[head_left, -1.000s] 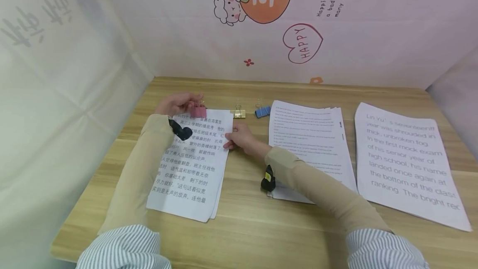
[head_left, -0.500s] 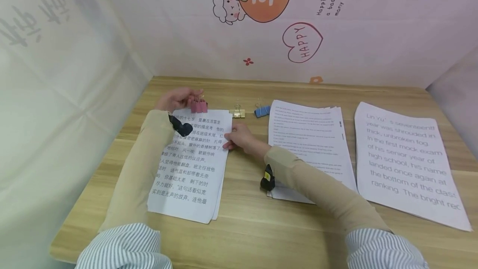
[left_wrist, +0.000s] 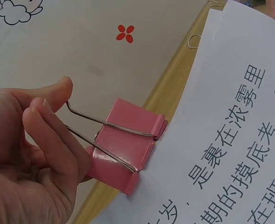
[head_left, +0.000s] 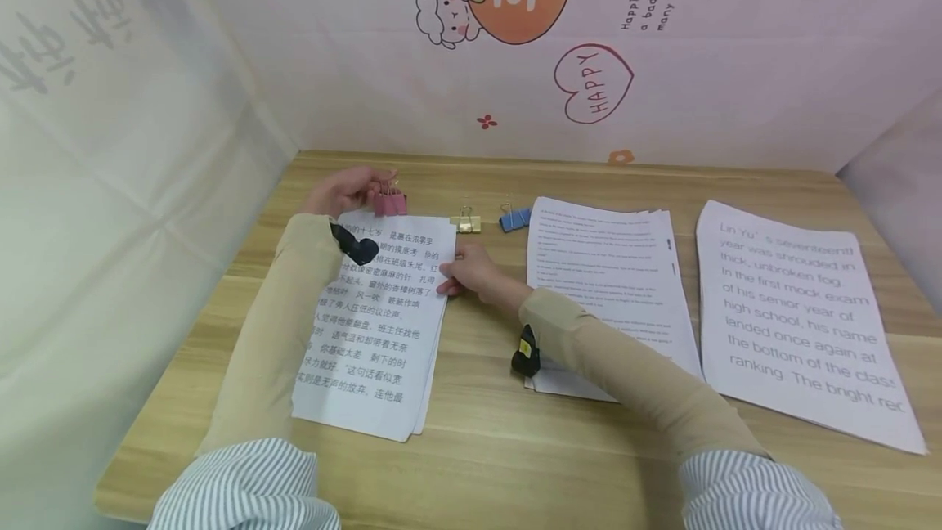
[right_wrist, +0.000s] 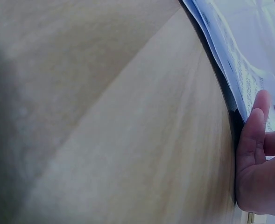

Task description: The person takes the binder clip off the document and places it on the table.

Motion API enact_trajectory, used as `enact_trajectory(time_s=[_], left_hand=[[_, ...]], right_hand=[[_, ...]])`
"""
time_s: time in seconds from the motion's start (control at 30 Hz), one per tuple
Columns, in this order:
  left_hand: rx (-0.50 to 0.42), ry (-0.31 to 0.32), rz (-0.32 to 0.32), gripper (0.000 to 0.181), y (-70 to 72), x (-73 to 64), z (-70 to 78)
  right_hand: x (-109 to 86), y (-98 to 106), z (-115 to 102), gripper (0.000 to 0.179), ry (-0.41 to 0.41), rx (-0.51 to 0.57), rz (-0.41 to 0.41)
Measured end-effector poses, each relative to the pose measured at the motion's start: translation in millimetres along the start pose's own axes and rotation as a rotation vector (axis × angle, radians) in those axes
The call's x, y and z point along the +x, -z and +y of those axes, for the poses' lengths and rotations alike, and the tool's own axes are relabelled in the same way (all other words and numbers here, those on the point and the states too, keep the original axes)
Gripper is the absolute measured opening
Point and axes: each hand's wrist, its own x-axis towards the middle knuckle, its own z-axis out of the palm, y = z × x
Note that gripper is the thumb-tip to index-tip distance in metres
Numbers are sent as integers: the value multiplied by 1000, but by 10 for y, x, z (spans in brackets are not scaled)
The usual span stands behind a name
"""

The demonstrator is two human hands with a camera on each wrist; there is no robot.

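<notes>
The left hand [head_left: 344,189] pinches a pink binder clip [head_left: 391,204] by its wire handles, seen up close in the left wrist view as thumb and fingers on the handle ends [left_wrist: 76,111]. The clip's mouth faces the top edge of a left stack of printed paper [head_left: 371,325]; whether it touches or overlaps the sheets I cannot tell. At the stack's right edge, the right hand [head_left: 474,272] pinches the sheets near the top corner. In the right wrist view its fingers [right_wrist: 254,135] lie along the paper edge. The lower sheets stick out slightly on the right.
A gold binder clip [head_left: 468,224] and a blue one [head_left: 514,220] lie beyond the right hand. Under the right forearm is a middle paper stack [head_left: 603,268]; another stack [head_left: 795,309] lies at the far right. A printed cloth [head_left: 353,64] hangs behind the wooden table [head_left: 500,448].
The left hand and pink binder clip have moved slightly away, toward the back, from over the stack's top edge, uncovering more print. The right hand stays at the paper's right edge.
</notes>
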Motion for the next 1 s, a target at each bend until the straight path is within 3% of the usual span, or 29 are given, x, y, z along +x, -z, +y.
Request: enact_trajectory(time_s=[0.43, 0.6, 0.8, 1.0], left_hand=[[-14, -10, 50, 15, 27, 9, 32], [122, -30, 43, 14, -19, 66, 0], [130, 11, 9, 18, -105, 165, -58], [172, 61, 81, 28, -170, 194, -101]], right_hand=[[4, -2, -1, 40, 3, -7, 3], [-10, 6, 16, 40, 17, -18, -8], [-21, 9, 23, 38, 32, -9, -14], [-12, 2, 33, 38, 29, -7, -11]])
